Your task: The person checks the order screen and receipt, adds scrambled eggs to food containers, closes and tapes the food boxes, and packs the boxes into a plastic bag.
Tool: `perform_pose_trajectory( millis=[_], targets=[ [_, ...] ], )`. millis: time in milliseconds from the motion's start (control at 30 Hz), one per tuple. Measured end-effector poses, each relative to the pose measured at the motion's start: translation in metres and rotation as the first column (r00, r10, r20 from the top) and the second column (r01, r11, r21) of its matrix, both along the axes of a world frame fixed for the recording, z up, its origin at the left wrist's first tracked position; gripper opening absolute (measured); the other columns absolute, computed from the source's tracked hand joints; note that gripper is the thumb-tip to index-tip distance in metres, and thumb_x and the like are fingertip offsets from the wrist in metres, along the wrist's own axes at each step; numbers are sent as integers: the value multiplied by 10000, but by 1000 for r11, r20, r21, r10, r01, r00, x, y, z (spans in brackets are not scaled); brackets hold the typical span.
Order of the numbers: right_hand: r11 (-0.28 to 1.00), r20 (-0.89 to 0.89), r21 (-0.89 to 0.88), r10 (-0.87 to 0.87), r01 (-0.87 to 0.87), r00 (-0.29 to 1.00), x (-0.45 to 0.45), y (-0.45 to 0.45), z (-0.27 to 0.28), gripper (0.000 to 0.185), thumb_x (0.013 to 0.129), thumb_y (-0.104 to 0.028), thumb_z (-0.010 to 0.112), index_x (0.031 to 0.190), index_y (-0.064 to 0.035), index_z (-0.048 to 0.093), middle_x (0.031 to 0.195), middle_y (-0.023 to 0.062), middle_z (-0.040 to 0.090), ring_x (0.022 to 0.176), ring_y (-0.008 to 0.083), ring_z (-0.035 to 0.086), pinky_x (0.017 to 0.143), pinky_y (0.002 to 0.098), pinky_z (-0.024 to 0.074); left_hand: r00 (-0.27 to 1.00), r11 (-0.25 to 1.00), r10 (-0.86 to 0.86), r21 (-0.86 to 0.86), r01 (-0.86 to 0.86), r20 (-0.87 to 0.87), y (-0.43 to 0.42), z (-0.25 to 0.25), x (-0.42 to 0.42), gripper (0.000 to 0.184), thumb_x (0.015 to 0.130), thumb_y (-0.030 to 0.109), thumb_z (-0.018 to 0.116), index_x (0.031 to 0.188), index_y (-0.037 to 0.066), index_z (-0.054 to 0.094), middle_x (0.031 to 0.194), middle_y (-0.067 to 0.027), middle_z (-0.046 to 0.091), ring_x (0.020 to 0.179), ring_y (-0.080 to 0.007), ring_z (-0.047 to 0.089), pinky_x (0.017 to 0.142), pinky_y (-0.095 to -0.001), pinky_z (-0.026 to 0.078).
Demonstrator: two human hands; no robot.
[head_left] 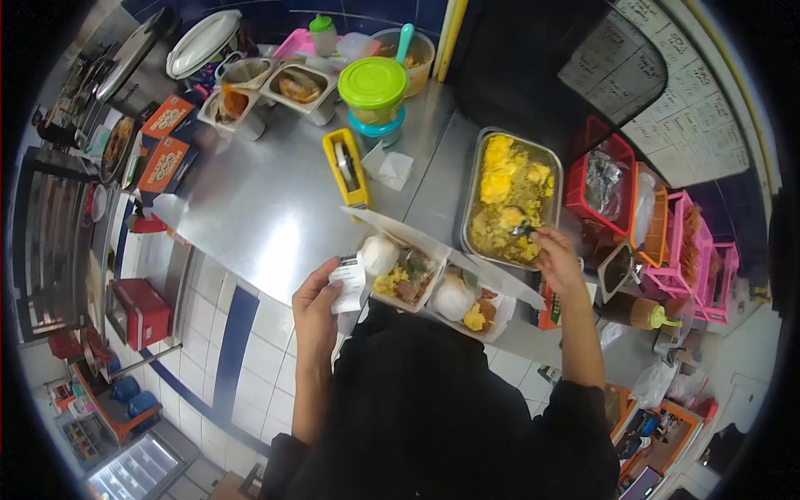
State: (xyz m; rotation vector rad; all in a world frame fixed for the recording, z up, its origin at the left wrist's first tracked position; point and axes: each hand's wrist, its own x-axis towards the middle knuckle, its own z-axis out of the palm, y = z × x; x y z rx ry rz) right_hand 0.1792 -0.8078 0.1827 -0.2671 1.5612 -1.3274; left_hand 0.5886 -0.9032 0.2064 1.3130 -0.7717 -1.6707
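Between the thumb and fingers of my left hand [317, 293] is a small printed paper slip [349, 285], beside the open food boxes. My right hand [555, 257] grips a dark spoon [522, 227], its bowl in the yellow scrambled food of a metal tray [473, 196]. In front of me stand two open paper boxes side by side. The left box [406, 305] holds white rice [379, 255], some yellow food and mixed pieces. In the right box [502, 325] are rice [453, 297], a green leaf and yellow and brown pieces.
A yellow tape dispenser [346, 169] and white tissue [394, 169] lie beyond the boxes. Stacked tubs with a green lid [372, 82] and metal food containers [299, 86] stand farther back. At right are a red basket [590, 190], pink baskets [685, 250] and a sauce bottle [631, 311].
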Motion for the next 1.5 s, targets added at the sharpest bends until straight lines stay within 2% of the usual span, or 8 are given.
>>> perform_pose_trajectory(
  millis=[367, 500, 633, 733, 900, 967, 1100, 1500],
  targets=[
    [989, -241, -44, 130, -144, 962, 194, 31, 17, 195, 954, -110, 664, 1095, 12, 606, 1189, 143, 666, 512, 126, 626, 436, 255, 506, 999, 1000, -7, 13, 8, -48, 3, -5, 20, 394, 895, -42, 526, 1279, -55, 612, 1046, -132, 704, 742, -113, 652, 548, -220, 474],
    [769, -946, 189, 309, -610, 96, 221, 21, -69, 173, 926, -107, 656, 1058, -4, 613, 1333, 219, 596, 689, 334, 713, 532, 381, 585, 997, 998, -61, 23, 62, -47, 7, -8, 26, 388, 898, -41, 527, 1276, -56, 613, 1048, -134, 705, 746, -117, 656, 553, -224, 477],
    [817, -957, -65, 112, -573, 269, 215, 22, -66, 172, 927, -103, 638, 1060, 3, 612, 1284, 224, 628, 664, 325, 712, 526, 389, 581, 997, 997, -66, 24, 67, -45, 8, -9, 34, 379, 904, -45, 530, 1273, -57, 616, 1054, -130, 704, 772, -121, 657, 579, -229, 491],
    [967, -338, 30, 249, -255, 908, 206, 31, -8, 151, 952, -85, 619, 1090, -23, 620, 1110, 149, 687, 560, 168, 642, 474, 299, 527, 996, 998, -63, 18, 64, -64, 6, -13, 39, 382, 902, -59, 527, 1273, -58, 617, 1064, -129, 702, 799, -124, 659, 601, -232, 501],
    [959, -34, -225, -183, 171, 983, 140, 37, 55, 173, 935, -113, 669, 1091, -61, 616, 812, 35, 631, 461, 79, 499, 443, 243, 447, 999, 999, -39, 3, 39, -31, 5, -8, 37, 396, 894, -43, 521, 1280, -59, 609, 1047, -128, 700, 745, -115, 647, 556, -228, 461],
    [960, -430, -191, -269, 204, 862, 106, 29, 57, 226, 938, -152, 677, 1124, -38, 620, 780, 33, 617, 520, 107, 536, 486, 266, 445, 998, 999, -48, 0, 48, -40, 5, -10, 35, 401, 892, -41, 521, 1283, -58, 607, 1041, -128, 700, 744, -118, 647, 560, -229, 466],
    [993, -956, -116, -112, -5, -271, 105, 5, 87, 269, 917, -170, 689, 1147, -39, 643, 884, 52, 649, 695, 160, 638, 585, 302, 490, 995, 996, -84, 9, 85, -46, 6, -8, 34, 397, 892, -38, 521, 1279, -57, 609, 1035, -126, 701, 740, -118, 647, 561, -230, 470],
    [594, -689, 719, 541, -360, -482, 216, -60, -67, 208, 852, -101, 608, 1057, -72, 623, 877, 100, 704, 641, 255, 720, 547, 374, 571, 996, 1000, -28, -11, 28, -85, 11, -5, 48, 366, 907, -50, 544, 1265, -63, 619, 1039, -121, 703, 751, -116, 650, 574, -235, 501]
  ],
)
